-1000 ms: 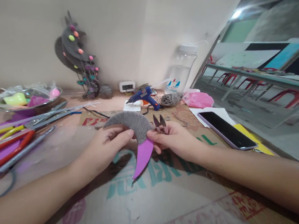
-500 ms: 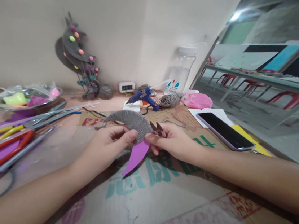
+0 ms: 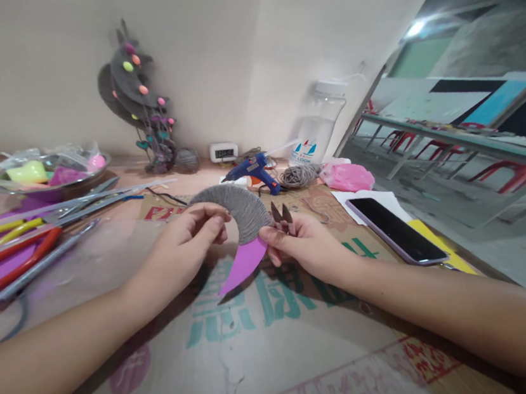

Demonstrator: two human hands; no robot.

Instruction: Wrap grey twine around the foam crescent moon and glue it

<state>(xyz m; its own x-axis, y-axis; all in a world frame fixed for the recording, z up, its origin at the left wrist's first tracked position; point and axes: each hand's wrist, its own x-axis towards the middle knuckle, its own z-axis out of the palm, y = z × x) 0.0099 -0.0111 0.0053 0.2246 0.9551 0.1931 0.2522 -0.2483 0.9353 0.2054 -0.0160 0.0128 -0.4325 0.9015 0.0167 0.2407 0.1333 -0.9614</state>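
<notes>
Fingers of the left hand (image 3: 180, 242) have come off the face of the crescent (image 3: 252, 214), where the thumb pressed half a second ago. They curl together, thumb against fingers; whether a thread is pinched there, I cannot tell. Thumb and fingers of the right hand (image 3: 306, 239) stay clamped on its 4 o'clock edge — the snips (image 3: 281, 212) tucked in the same grip, two pointed metal blades apart and aimed at 12.

The crescent sits at the middle of the clock, tilted: ribbed grey yarn wraps most of it, while one smooth purple horn points to 7.

Around it are one blue plastic glue gun (image 3: 255, 171) near 12, two masses of grey yarn — a tight ball (image 3: 186, 160) at 11 and a loose skein (image 3: 299, 175) at 2 — one clear bottle (image 3: 315, 123) between 1 and 2, and one flat, glossy phone (image 3: 396, 228) at 3.
</notes>
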